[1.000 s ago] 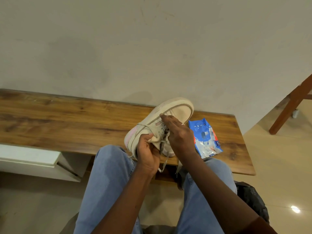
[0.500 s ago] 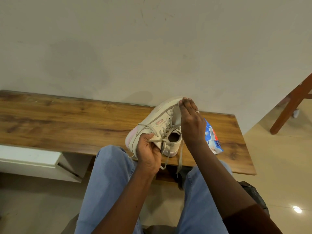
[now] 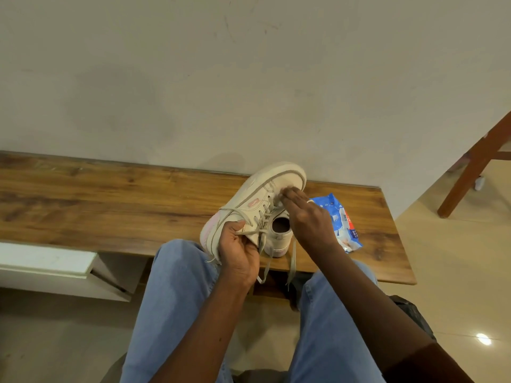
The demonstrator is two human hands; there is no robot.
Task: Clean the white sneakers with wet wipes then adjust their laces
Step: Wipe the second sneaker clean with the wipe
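A long wooden surface (image 3: 110, 205) is running along a plain wall (image 3: 249, 78), with a tiled floor (image 3: 456, 272) spreading beneath it. Nearest the camera, two knees in blue jeans (image 3: 171, 299) are pointing at its front edge. Just above them the left hand (image 3: 237, 252) is gripping the heel end of a white sneaker (image 3: 249, 200), its thumb pressing across a lace. The sneaker is lying tilted on the surface, toe pointing toward the wall, while loose laces (image 3: 292, 258) are hanging over the edge. The right hand (image 3: 309, 219) is reaching over the shoe's opening, its fingertips (image 3: 286, 193) touching the lacing near the toe; whether they are pinching anything cannot be told. Just beyond that hand a blue wipes pack (image 3: 341, 217) is lying on the surface. Farther right, a wooden chair leg (image 3: 475, 167) is standing on the floor.
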